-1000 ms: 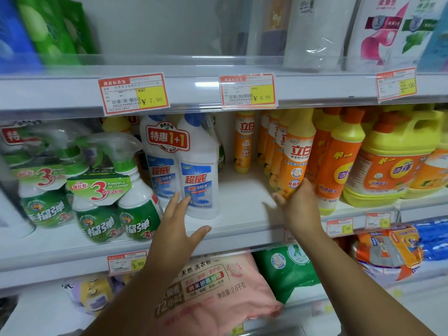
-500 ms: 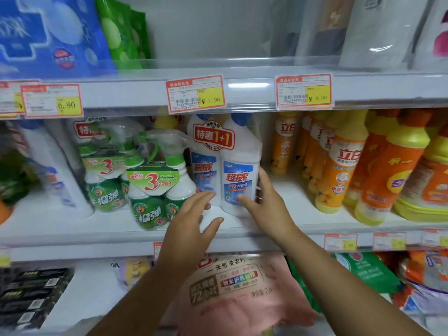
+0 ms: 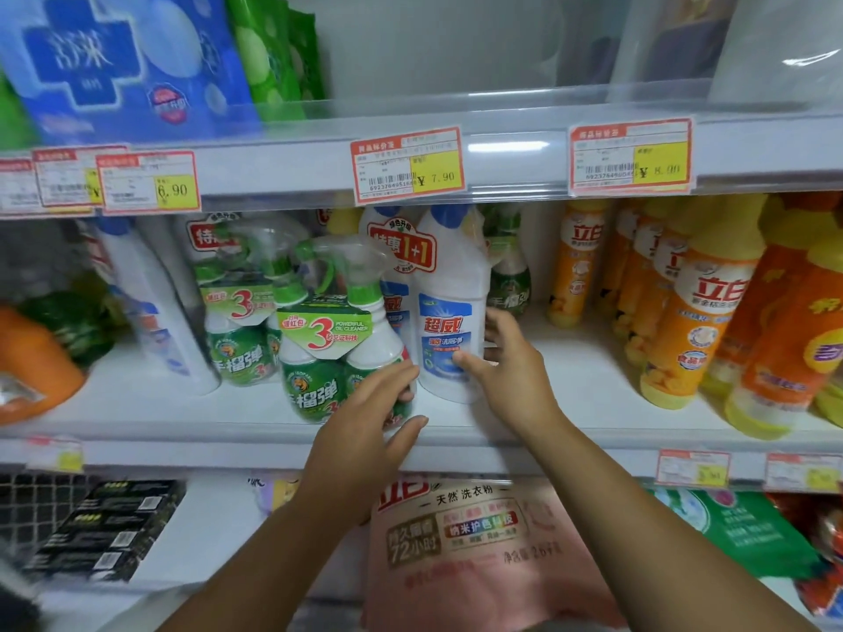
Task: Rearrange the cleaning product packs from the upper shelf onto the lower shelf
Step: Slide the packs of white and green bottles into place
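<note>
On the middle shelf (image 3: pixel 182 453) stands a twin pack of white toilet-cleaner bottles (image 3: pixel 449 275) with blue caps and a red "1+1" tag. My right hand (image 3: pixel 511 371) holds its right bottle low down, thumb on the blue front label and fingers round the right side. Just left of it is a shrink-wrapped pack of green spray bottles (image 3: pixel 328 330) marked "3". My left hand (image 3: pixel 365 431) reaches in with straight fingers, its tips touching the lower right of that spray pack.
Orange and yellow dish-soap bottles (image 3: pixel 693 321) crowd the shelf's right side. More spray packs and a white bottle (image 3: pixel 155 312) stand to the left. The lower shelf holds a pink washing-powder bag (image 3: pixel 479 549), a green bag (image 3: pixel 739 526) and black boxes (image 3: pixel 105 526).
My right hand left the orange bottles and moved left onto the white twin pack. My left hand slid forward to the green spray pack. The view turned left.
</note>
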The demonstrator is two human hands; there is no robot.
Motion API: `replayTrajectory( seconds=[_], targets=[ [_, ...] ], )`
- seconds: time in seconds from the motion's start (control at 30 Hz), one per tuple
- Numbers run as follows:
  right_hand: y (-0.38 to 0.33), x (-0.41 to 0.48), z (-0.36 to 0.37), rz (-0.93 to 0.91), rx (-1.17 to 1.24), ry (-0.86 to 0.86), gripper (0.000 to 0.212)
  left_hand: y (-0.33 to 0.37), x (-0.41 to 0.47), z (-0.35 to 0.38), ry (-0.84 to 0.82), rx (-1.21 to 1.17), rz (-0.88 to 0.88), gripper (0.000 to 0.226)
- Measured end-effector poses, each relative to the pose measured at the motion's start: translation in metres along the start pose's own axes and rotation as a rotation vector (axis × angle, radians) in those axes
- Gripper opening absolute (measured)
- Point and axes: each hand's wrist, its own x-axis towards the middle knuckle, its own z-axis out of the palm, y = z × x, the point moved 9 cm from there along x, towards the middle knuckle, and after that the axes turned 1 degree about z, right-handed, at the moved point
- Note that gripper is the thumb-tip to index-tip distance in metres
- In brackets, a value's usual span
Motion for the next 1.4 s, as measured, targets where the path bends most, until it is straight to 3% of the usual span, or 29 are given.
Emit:
replayTrajectory(
  seconds=[0.1,0.17,0.2,0.27,0.37,0.43,0.53,0.6,0.93,1.13,1.2,1.3,1.37,1.4],
  targets=[
    [-0.010,-0.013,-0.018,-0.060,-0.085,0.193,0.053,0.001,0.002,-0.008,0.061,-0.045,0.013,0.042],
    [-0.028,-0.032,-0.029,-0.172,-0.119,0.351,0.037,0.000,0.004,-0.022,0.159,-0.062,-0.003,0.032],
    [-0.035,-0.038,-0.026,-0.210,-0.118,0.335,0.030,-0.003,0.004,-0.032,0.221,-0.048,-0.030,0.029],
    [-0.041,-0.041,-0.002,-0.187,-0.123,0.139,0.028,-0.012,0.002,-0.051,0.349,-0.003,-0.109,0.030],
    [-0.033,-0.044,0.038,-0.047,-0.129,-0.166,0.059,-0.026,-0.002,-0.070,0.456,0.058,-0.184,0.051],
    [-0.032,-0.045,0.055,-0.017,-0.126,-0.261,0.076,-0.040,-0.002,-0.070,0.407,0.044,-0.246,0.072],
    [-0.035,-0.039,0.067,-0.066,-0.170,-0.276,0.079,-0.063,0.003,-0.064,0.290,-0.108,-0.310,0.100],
    [-0.034,-0.033,0.070,-0.078,-0.156,-0.239,0.076,-0.076,0.006,-0.063,0.252,-0.203,-0.321,0.107],
    [-0.048,-0.034,0.137,-0.109,-0.079,-0.283,0.077,-0.137,-0.014,-0.104,0.275,-0.188,-0.418,0.103],
    [-0.058,-0.036,0.167,-0.095,-0.053,-0.406,0.068,-0.155,-0.026,-0.120,0.337,-0.040,-0.451,0.100],
    [-0.065,-0.034,0.137,-0.138,-0.039,-0.154,0.048,-0.155,-0.028,-0.120,0.338,-0.031,-0.459,0.100],
    [-0.090,-0.046,0.045,-0.306,-0.038,0.518,0.042,-0.144,-0.028,-0.124,0.388,-0.029,-0.463,0.099],
    [-0.081,-0.041,0.006,-0.269,-0.086,0.691,0.063,-0.120,-0.028,-0.133,0.475,0.046,-0.421,0.097],
    [-0.072,-0.029,-0.002,-0.217,-0.104,0.641,0.075,-0.105,-0.028,-0.138,0.520,0.091,-0.379,0.093]
  ],
)
